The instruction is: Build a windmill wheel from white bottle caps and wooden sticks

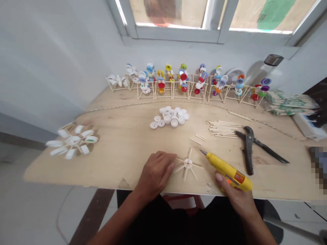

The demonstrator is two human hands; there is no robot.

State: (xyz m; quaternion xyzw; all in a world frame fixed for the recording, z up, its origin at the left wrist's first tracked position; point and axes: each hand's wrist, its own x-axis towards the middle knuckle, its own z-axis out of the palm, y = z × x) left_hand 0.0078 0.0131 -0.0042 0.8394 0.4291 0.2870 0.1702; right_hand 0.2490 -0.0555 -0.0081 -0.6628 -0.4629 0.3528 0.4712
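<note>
Left hand (155, 175) touches a stick wheel (187, 164); right hand (236, 199) holds a glue gun (228, 172).

Caps: I see a white heap (170, 117) on the plywood (122, 146).
Sticks: I see a loose stack (224, 129) beside the snips (247, 148).
Back: colourful cap models (184, 81) line the wall (63, 61), a fan (235, 75) among them.

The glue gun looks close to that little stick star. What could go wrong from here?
The glue gun in the right hand has its tip pointing near the stick star, so a slip might smear glue on the star or perhaps burn the left hand. The star's thin sticks, right beside that hand, could also get knocked out of place.
</note>
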